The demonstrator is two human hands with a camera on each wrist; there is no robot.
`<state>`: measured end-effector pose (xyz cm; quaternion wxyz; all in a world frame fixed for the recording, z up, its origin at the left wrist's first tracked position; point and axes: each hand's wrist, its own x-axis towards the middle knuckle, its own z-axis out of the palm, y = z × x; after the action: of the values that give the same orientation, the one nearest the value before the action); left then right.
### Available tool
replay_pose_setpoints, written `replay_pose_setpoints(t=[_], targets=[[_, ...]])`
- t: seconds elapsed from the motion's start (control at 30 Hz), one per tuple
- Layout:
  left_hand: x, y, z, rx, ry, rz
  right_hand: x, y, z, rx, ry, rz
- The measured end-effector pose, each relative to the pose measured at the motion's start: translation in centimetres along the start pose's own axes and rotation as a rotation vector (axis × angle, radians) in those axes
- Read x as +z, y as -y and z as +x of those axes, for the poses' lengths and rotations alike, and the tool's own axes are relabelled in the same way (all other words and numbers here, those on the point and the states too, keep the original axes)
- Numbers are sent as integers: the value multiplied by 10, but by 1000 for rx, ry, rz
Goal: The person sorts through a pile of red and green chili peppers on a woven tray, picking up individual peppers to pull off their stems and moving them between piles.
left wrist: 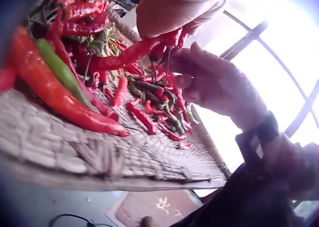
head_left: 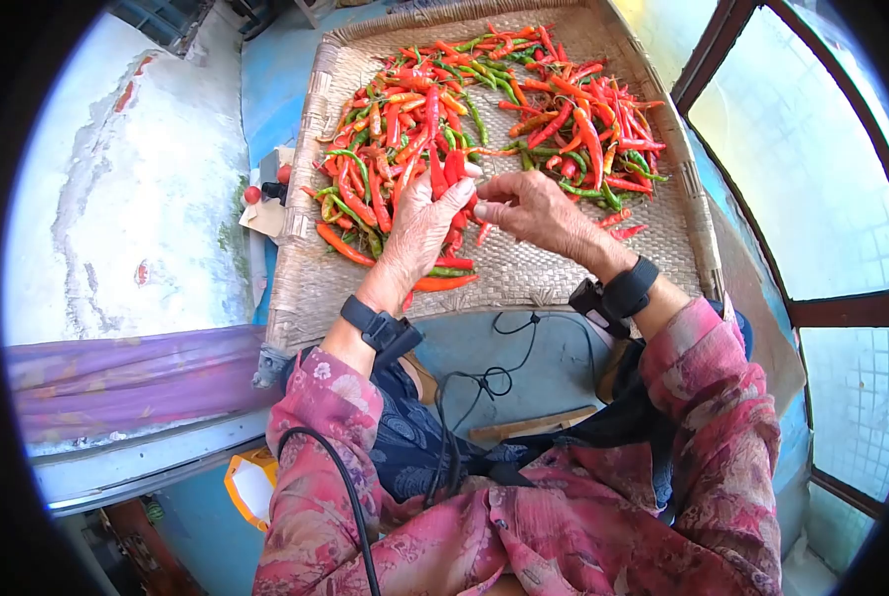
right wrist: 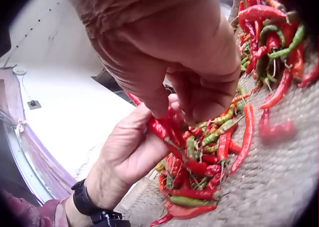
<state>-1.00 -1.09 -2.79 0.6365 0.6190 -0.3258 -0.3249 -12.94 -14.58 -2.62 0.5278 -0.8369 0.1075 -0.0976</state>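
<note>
My left hand [head_left: 419,221] holds a small bunch of red chili peppers [head_left: 446,171] over the near part of the heap. In the left wrist view, thin stems stick out from the held red chilies [left wrist: 134,53], towards the right hand. My right hand [head_left: 544,211] meets the left one from the right, with its thumb and curled fingers pinching at the stem end of the bunch. The right wrist view has the right hand [right wrist: 169,48] above, its thumb against a red chili [right wrist: 159,130] lying in the left palm [right wrist: 132,150]; the fingertips partly hide the pinch.
A woven tray [head_left: 524,283] carries a left heap of red and green chilies [head_left: 365,189] and a right heap [head_left: 593,129]. A wall [head_left: 156,199] stands to the left and a framed window [head_left: 802,169] to the right. Black cables [head_left: 494,377] hang below the tray.
</note>
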Motion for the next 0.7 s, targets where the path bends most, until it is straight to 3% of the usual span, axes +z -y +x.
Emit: replay_pose_setpoints(t=[0.07,0.23,0.37,0.43,0.47,0.5,0.57,0.6,0.63,0.7], targets=[[6,-4,-4,-10,58,-277,4,9,-2,30,25,114],[5,-9,-7,-145,141,-296,14,7,-2,-119,-120,119],[-3,-2,-1,-28,-15,-270,-11,14,0,80,-91,198],[-11,-5,2,-101,-71,-290,-27,15,4,232,-167,336],[-11,-6,2,-87,-71,-313,-37,6,10,211,-219,519],[-10,-7,2,-84,-70,-317,-49,5,17,124,-174,945],[-8,-9,3,-98,-83,-414,-58,1,23,157,-522,1042],[-8,-10,4,-82,-57,-452,-58,4,23,220,-586,1037],[-7,-12,5,-82,-58,-451,-53,-1,23,220,-585,1038],[-3,-16,4,-34,3,-513,-33,-17,19,133,-326,832]])
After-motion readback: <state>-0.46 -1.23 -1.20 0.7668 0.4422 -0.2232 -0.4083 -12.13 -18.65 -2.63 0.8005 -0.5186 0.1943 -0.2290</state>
